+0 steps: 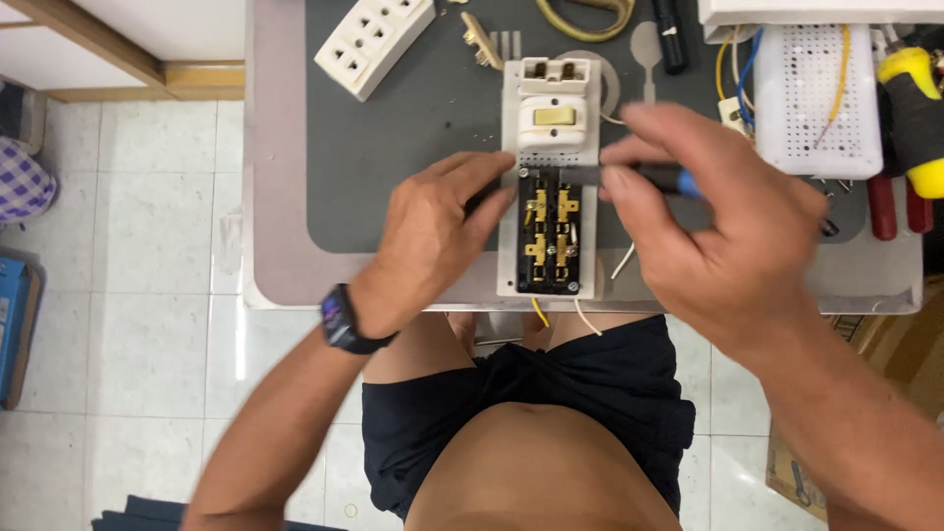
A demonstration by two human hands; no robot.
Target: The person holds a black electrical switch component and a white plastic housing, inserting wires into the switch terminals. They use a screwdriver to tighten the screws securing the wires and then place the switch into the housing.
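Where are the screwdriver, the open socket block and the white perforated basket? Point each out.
screwdriver (pixel 678 179), head view, on its blue handle in the right hand.
open socket block (pixel 549 236), head view, on its brass contacts.
white perforated basket (pixel 821 108), head view, on its perforated top face.

White socket strip (pixel 374 41), perforated white box (pixel 831 98) with coloured wires, yellow-handled tool (pixel 914 118), all on the grey mat (pixel 393 187).
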